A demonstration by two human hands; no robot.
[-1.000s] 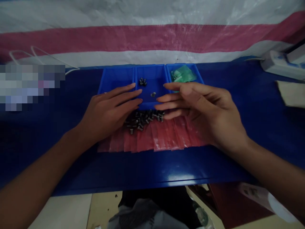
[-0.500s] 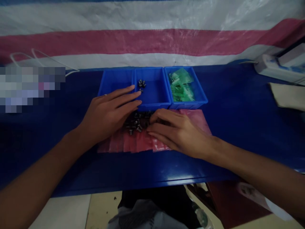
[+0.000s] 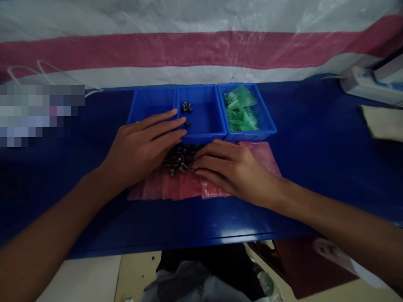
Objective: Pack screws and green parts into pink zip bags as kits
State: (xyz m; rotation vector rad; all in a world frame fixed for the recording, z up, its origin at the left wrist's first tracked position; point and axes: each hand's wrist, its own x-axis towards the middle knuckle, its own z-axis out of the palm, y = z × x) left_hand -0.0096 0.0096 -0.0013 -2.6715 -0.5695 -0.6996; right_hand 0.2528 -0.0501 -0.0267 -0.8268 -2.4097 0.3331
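Observation:
A pile of small black screws [image 3: 179,160] lies on a row of overlapping red plastic bags [image 3: 190,186] in front of the bins. My left hand [image 3: 141,147] is open, its fingers stretched out over the pile's left side and reaching to the front of the left and middle bins. At the right side of the pile, the bent fingers of my right hand [image 3: 226,165] are closed together, with a dark bit of a screw [image 3: 193,169] showing at their tips. Several more black screws [image 3: 187,107] sit inside the middle blue bin [image 3: 204,136], one apart near its front.
The left blue bin [image 3: 154,90] and the right blue bin [image 3: 266,133], which holds green plastic bags [image 3: 241,111], flank the middle one. A beige cloth-like piece [image 3: 382,121] and a white device [image 3: 362,86] are at the right on the blue table [image 3: 176,226].
My right hand has shifted slightly left into the screws, its fingers drawn closer together. My left hand has barely moved. The lone screw in the middle bin shows more clearly.

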